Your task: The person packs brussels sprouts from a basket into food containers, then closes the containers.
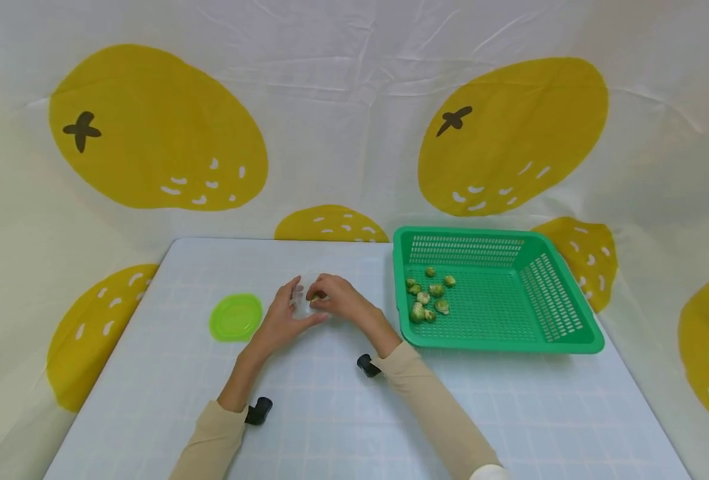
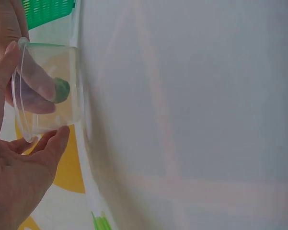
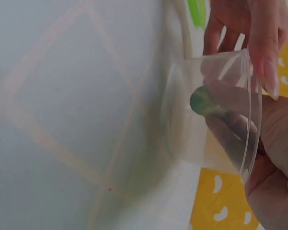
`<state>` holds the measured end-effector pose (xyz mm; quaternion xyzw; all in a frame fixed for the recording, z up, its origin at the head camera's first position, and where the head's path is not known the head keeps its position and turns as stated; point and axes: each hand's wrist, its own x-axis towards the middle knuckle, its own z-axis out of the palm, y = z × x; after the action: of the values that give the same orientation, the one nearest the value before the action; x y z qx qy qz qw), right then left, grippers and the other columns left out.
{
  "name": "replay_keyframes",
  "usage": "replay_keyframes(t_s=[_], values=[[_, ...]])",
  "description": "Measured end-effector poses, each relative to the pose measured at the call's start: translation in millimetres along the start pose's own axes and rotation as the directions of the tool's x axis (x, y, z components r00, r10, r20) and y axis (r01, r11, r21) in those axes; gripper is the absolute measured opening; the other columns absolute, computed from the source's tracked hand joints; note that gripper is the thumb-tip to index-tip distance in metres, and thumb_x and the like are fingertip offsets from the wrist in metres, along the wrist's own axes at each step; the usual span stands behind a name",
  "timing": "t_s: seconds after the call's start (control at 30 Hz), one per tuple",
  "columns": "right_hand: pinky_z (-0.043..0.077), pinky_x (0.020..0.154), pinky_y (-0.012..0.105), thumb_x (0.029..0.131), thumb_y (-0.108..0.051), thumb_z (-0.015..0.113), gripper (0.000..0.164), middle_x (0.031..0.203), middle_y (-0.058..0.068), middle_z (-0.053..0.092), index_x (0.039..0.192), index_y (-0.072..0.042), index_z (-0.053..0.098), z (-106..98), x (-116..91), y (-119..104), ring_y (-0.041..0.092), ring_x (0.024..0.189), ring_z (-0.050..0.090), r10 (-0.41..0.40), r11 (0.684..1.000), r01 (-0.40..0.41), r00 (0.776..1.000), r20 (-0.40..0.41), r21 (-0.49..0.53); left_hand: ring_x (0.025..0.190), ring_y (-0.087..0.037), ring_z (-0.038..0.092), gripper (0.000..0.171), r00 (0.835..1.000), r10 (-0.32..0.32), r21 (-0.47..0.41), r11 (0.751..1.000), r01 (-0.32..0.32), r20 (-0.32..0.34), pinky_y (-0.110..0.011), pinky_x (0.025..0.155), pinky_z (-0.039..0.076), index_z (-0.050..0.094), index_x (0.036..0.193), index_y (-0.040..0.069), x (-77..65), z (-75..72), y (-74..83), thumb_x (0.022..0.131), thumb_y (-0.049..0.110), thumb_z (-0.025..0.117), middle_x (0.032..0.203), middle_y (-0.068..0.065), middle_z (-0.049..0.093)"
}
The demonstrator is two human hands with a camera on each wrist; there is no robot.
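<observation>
My left hand (image 1: 281, 323) holds a clear plastic cup (image 1: 301, 311) around its rim, thumb on one side and fingers on the other. The cup stands upright on the table. My right hand (image 1: 343, 297) reaches down inside it through the open top. Between its thumb and fingertips it pinches a small green Brussels sprout (image 2: 62, 90), seen through the clear wall in both wrist views. The sprout (image 3: 199, 100) is low in the cup, close to its bottom.
A green plastic basket (image 1: 504, 347) stands at the right with several Brussels sprouts (image 1: 437, 290) gathered at its left end. Left of my left hand lies a lime-green round lid (image 1: 236, 318). A white cloth with yellow fruit prints hangs behind the table (image 1: 330, 427).
</observation>
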<state>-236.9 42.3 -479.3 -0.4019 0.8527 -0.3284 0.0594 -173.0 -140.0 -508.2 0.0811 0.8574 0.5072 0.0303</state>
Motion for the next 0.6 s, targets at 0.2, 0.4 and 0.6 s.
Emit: replay_keyframes(t_s=[0.2,0.4,0.6], values=[[0.054,0.091,0.033,0.09,0.008,0.072,0.015,0.103,0.014,0.073,0.105,0.004,0.075,-0.9,4.9,-5.7,0.027,0.096,0.065,0.047,0.999,-0.045,0.997,0.054,-0.025,0.147,-0.036,0.036,0.107,1.0,-0.006,-0.034,0.999,0.007,0.002,-0.053,0.117,0.037,0.021,0.162,0.004,-1.1,-1.6,-0.1,0.085,0.042,0.086,0.161,-0.023,0.03],[0.055,0.094,0.037,0.091,0.008,0.071,0.02,0.111,0.015,0.074,0.111,0.004,0.074,-1.5,6.7,-8.2,0.028,0.102,0.069,0.08,0.996,-0.078,0.994,0.075,-0.031,0.147,-0.037,0.035,0.108,1.0,0.003,-0.041,0.999,-0.002,0.007,-0.054,0.116,0.038,0.021,0.162,0.003,0.4,-1.2,-1.0,0.085,0.04,0.086,0.162,-0.023,0.028],[0.054,0.099,0.043,0.094,0.007,0.069,0.026,0.116,0.021,0.069,0.119,0.008,0.068,-0.7,0.6,-7.4,0.035,0.11,0.065,-0.004,1.0,0.004,1.0,-0.019,0.021,0.147,-0.038,0.034,0.108,1.0,0.006,-0.04,0.999,-0.006,0.007,-0.055,0.116,0.038,0.02,0.162,0.003,-0.1,-0.9,-0.9,0.085,0.041,0.086,0.163,-0.023,0.025]])
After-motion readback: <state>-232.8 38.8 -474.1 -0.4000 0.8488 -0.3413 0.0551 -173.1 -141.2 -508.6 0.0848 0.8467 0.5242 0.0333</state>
